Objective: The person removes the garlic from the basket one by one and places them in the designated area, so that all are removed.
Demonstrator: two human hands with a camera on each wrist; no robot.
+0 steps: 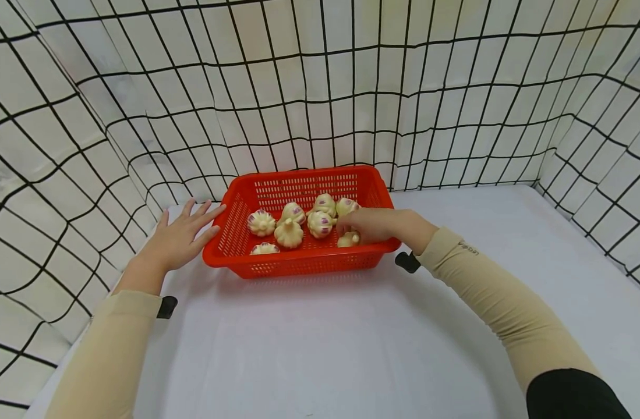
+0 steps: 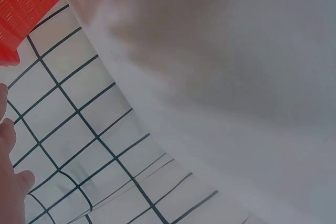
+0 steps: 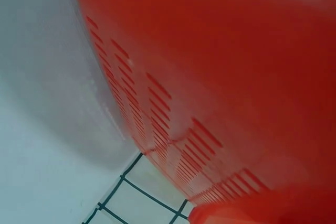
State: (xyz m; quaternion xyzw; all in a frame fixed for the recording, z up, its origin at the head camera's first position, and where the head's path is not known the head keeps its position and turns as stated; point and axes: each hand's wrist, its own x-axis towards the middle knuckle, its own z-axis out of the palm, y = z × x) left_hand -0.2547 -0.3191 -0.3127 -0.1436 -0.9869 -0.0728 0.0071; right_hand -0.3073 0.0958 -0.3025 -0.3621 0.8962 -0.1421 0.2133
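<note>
Your left hand (image 1: 180, 240) spreads at the left rim of the basket (image 1: 306, 266); your right hand (image 1: 371, 225), grip unclear, is nearer the garlic (image 1: 348, 239) inside. Basket's long axis follows the worktop (image 1: 309, 349)'s back edge.

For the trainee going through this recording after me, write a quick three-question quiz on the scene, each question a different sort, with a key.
1. Multiple choice: what colour is the basket that holds the garlic bulbs?
A) green
B) red
C) blue

2. True or false: the left grip has its fingers spread apart.

3. Short answer: which grip is down in the basket among the bulbs, and toward which end in the head view?

Key:
1. B
2. True
3. The right grip, toward the basket's right end
</note>
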